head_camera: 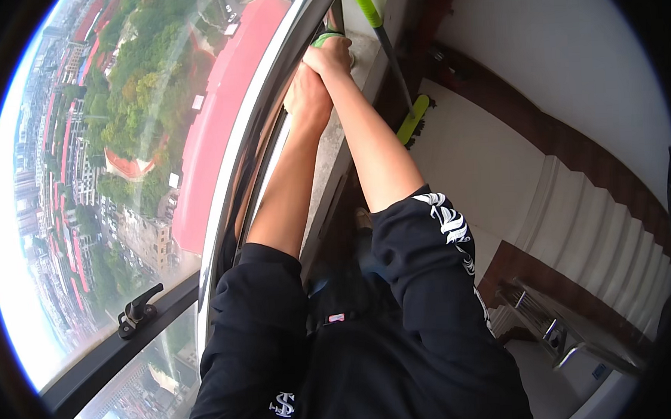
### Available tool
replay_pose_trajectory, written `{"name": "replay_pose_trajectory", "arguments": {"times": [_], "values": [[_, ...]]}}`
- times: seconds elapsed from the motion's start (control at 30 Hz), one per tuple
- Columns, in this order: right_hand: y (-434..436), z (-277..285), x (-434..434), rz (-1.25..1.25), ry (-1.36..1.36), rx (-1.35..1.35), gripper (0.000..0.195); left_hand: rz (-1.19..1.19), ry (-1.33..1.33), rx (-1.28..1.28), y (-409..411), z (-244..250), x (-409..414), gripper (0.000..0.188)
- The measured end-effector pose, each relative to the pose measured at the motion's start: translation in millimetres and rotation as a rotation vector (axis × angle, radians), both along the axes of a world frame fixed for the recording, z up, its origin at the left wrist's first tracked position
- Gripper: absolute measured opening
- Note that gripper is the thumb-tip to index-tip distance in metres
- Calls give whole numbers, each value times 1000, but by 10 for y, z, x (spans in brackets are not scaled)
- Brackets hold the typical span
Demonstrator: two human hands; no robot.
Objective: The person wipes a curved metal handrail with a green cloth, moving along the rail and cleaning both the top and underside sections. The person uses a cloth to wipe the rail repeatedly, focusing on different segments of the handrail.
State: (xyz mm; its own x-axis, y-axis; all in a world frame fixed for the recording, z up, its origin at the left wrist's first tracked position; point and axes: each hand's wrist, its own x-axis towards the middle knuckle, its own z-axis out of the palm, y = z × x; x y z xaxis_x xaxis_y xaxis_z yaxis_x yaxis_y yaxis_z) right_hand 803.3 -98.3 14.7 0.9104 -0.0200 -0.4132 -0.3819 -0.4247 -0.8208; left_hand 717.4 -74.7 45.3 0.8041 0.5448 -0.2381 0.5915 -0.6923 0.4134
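Observation:
Near the top centre, my right hand (330, 55) is closed on a green cloth (326, 38), of which only a small part shows. Just below it, my left hand (308, 91) is against my right hand and wrist, beside the metal window rail (252, 95). Its fingers are largely hidden, so what it grips cannot be told. Both hands are over the window sill (329, 162), close to a metal upright (335, 13).
A broom with a green head (414, 119) and grey-green handle (385, 44) leans right of the sill. Stairs (594, 226) and a metal railing (548, 329) lie at the right. The window frame (171, 301) bears a black handle (139, 312); buildings and trees show far below outside.

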Motion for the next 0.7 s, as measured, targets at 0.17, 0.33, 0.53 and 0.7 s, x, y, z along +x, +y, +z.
{"name": "replay_pose_trajectory", "arguments": {"times": [0.17, 0.33, 0.53, 0.7], "values": [[-12, 32, 9, -19, 18, -41, 73, -32, -80, 11, 10, -30, 17, 49], [4, -7, -344, 64, -90, -130, 74, -128, -236, 207, 104, -205, -439, 45], [96, -96, -1102, 39, -106, -113, 84, -48, -218, 202, 113, -230, -1342, 30], [195, -146, -2098, -36, -133, 109, 51, 4, -211, 193, 194, -224, -2275, 25]]}}
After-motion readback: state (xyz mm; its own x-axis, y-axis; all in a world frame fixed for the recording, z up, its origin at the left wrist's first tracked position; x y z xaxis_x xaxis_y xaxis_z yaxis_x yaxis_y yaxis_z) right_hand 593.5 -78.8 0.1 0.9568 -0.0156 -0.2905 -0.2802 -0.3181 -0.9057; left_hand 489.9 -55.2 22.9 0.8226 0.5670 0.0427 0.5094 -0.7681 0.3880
